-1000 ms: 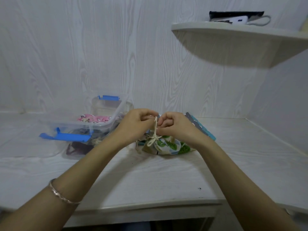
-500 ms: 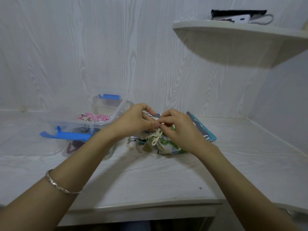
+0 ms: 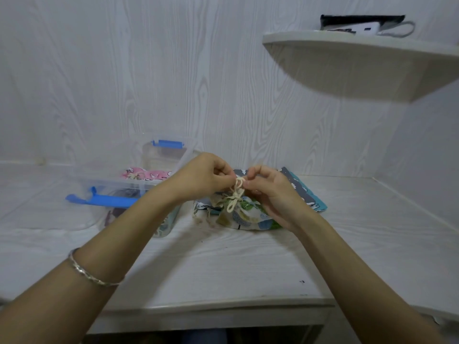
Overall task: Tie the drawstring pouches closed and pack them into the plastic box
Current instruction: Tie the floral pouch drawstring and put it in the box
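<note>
Both hands have lifted off the pouch since half a second ago, drawing the cord up. The table [image 3: 223,269] has open surface from mid-frame down to its front edge. The plastic box [image 3: 139,187] stands open at centre left, a pink pouch [image 3: 149,174] inside. The leaf-print pouch [image 3: 246,217] lies at centre, near the box's right side. The left hand [image 3: 203,177] and right hand [image 3: 270,192] meet above it, fingers pinching the cord [image 3: 234,199].

The right hand [image 3: 270,192] hides much of the teal pouch [image 3: 309,194]; the shelf object [image 3: 360,21] is unidentifiable.
</note>
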`<action>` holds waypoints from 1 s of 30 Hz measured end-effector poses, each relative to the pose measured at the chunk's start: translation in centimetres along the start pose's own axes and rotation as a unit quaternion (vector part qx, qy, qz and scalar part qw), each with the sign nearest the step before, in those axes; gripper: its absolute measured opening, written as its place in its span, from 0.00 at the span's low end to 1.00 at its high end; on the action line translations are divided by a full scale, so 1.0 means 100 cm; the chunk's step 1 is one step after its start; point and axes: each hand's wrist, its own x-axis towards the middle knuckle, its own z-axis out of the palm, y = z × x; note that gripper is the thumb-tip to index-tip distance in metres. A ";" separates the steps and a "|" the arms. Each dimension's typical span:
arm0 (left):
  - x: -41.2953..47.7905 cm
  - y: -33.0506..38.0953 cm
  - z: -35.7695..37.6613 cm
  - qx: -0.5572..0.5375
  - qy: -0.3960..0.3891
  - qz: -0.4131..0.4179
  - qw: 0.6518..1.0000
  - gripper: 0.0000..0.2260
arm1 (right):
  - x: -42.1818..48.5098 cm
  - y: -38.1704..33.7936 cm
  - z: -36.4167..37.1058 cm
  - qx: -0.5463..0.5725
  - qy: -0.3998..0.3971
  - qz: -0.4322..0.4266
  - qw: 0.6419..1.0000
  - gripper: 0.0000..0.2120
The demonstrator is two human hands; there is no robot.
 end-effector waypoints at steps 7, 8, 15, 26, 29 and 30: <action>0.005 0.000 0.002 -0.021 -0.018 -0.074 0.997 0.12 | -0.008 -0.003 0.007 -0.275 0.104 -0.143 0.945 0.02; 0.005 0.000 0.001 -0.029 -0.021 -0.079 0.996 0.12 | -0.009 -0.004 0.006 -0.284 0.104 -0.148 0.942 0.03; 0.006 0.000 0.000 -0.071 -0.044 -0.066 0.994 0.10 | -0.007 -0.008 -0.002 -0.368 0.107 -0.164 0.909 0.04; -0.006 0.005 -0.013 0.078 0.027 0.012 0.997 0.03 | -0.017 -0.026 -0.046 -0.491 0.070 -0.074 0.865 0.08; -0.005 0.005 -0.009 0.055 0.043 0.002 0.998 0.04 | -0.020 -0.026 -0.046 -0.472 0.045 -0.042 0.879 0.06; -0.005 0.004 -0.007 0.041 0.044 -0.004 0.998 0.04 | -0.023 -0.026 -0.042 -0.442 0.021 -0.020 0.896 0.04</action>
